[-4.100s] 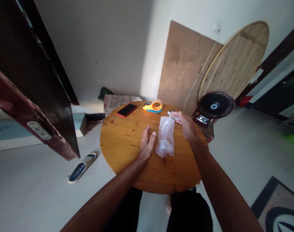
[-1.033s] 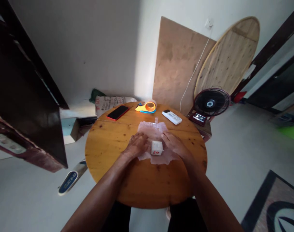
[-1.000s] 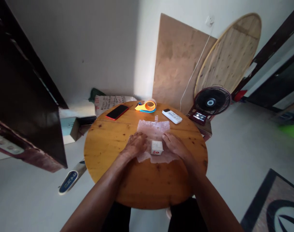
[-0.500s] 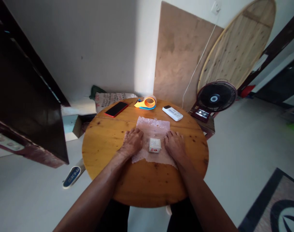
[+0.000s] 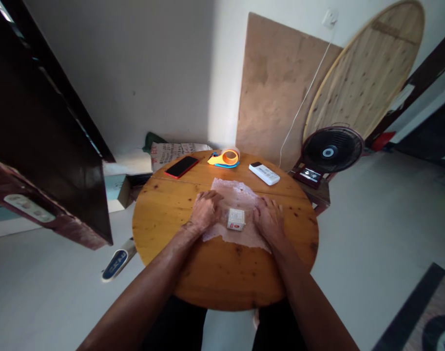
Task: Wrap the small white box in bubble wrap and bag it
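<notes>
A small white box (image 5: pixel 236 219) with printed sides and a red mark sits on a sheet of bubble wrap (image 5: pixel 231 189) in the head view. The wrap lies over the middle of the round wooden table. On the box's left, my left hand (image 5: pixel 206 210) has its fingers curled over the left edge of the wrap. My right hand (image 5: pixel 269 217) grips the wrap's right edge, its fingers bent. Neither hand touches the box. The fingertips of both hands are partly hidden.
Along the far side of the wooden table (image 5: pixel 229 282) lie a phone (image 5: pixel 181 166), an orange tape dispenser (image 5: pixel 224 158) and a white power bank (image 5: pixel 264 173). A black fan (image 5: pixel 330 152) stands beyond the right edge. A dark door (image 5: pixel 43 126) is at the left.
The view has shifted slightly, moving the scene a little to the right. Both edges of the bubble wrap look drawn in somewhat with my hands. The box stays on the sheet.
</notes>
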`<state>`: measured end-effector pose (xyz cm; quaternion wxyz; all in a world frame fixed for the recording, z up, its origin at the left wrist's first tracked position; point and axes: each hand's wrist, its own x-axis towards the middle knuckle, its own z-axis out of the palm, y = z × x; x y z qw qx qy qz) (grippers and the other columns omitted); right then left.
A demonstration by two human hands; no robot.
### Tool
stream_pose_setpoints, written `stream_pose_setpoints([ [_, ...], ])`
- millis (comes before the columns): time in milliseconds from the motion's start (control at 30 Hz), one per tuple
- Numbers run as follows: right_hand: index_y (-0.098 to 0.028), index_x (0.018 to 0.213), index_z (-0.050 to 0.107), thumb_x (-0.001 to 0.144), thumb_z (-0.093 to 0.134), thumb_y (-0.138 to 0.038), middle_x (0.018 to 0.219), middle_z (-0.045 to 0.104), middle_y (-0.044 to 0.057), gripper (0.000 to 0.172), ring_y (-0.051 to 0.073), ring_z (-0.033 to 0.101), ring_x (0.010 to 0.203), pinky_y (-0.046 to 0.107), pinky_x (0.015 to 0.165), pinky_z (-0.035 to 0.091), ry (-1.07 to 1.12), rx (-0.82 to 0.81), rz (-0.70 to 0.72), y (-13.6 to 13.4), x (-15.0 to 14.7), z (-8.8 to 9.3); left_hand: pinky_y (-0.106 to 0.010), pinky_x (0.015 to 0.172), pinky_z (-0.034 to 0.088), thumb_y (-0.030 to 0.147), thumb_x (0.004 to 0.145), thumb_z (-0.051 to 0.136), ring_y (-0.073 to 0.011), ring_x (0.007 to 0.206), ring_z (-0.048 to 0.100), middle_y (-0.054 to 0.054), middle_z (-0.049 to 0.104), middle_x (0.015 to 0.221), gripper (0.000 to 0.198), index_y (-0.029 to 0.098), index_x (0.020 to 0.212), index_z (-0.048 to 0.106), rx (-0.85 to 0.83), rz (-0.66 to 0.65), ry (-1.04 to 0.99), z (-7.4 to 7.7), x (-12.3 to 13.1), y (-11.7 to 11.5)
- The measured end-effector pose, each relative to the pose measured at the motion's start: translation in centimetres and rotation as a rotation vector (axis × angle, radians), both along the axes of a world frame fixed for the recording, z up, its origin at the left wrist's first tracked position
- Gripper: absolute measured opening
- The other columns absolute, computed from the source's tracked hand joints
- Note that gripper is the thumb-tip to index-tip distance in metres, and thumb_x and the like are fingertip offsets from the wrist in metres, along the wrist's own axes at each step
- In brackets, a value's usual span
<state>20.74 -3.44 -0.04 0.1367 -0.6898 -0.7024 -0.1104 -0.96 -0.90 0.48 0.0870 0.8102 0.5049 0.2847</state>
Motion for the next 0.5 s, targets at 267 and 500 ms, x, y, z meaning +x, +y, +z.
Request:
stream_pose_setpoints([
  [267,-0.023,0.108,0.067,0.091,0.046,-0.038,0.130,0.058,0.007,0.031,0.023,0.050,0.120,0.039,0.101,0.034,0.440,-0.061,0.385,0.2,0.8,0.5,-0.035,0.100,0.046,0.003,0.072,0.047,-0.0204,0.115,0.059,-0.011,0.060,0.129,0.066,0.014,0.137,0.045,-0.278,-0.378,-0.543,-2.1,0.9,0.2],
  [500,-0.026,0.122,0.062,0.070,0.070,-0.055,0.151,0.035,0.010,0.060,0.031,0.034,0.137,0.048,0.110,0.028,0.546,-0.293,0.584,0.3,1.0,-0.3,-0.041,0.107,0.040,0.000,0.075,0.042,-0.0188,0.117,0.056,-0.008,0.061,0.127,0.073,0.021,0.144,0.034,-0.326,-0.568,-0.512,-2.0,1.4,0.3],
])
